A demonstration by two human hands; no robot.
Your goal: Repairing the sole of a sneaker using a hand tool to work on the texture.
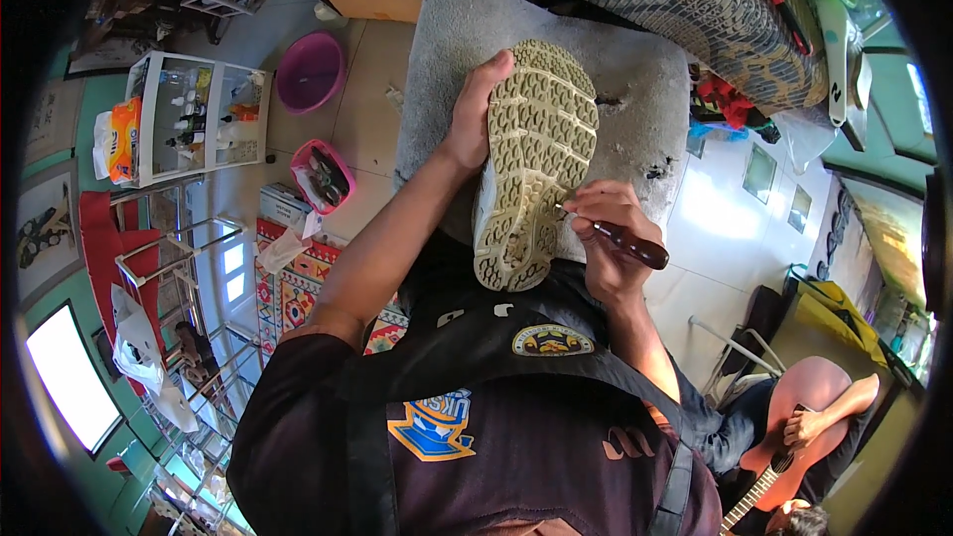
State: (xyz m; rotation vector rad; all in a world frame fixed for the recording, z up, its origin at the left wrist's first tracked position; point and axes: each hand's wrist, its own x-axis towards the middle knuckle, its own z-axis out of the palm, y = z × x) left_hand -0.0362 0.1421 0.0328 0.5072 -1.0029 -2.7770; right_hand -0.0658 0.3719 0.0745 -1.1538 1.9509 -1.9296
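Observation:
A shoe (539, 144) lies sole up over my lap, its tan, deeply patterned tread facing me and its toe pointing away. My left hand (478, 111) grips the shoe along its left side near the toe, thumb at the sole's edge. In my right hand (608, 238) is an awl with a glossy dark brown handle (637, 246). The awl's thin metal tip meets the right edge of the sole, about mid-length toward the heel. Most of the shoe's upper is hidden beneath the sole.
Beyond the shoe is a worn grey cushion (452, 25) with torn spots. To the left stand a pink basket (325, 201) with things inside, a purple basin (311, 72) and a white glass cabinet (149, 119). At lower right, another person holds a guitar (809, 387).

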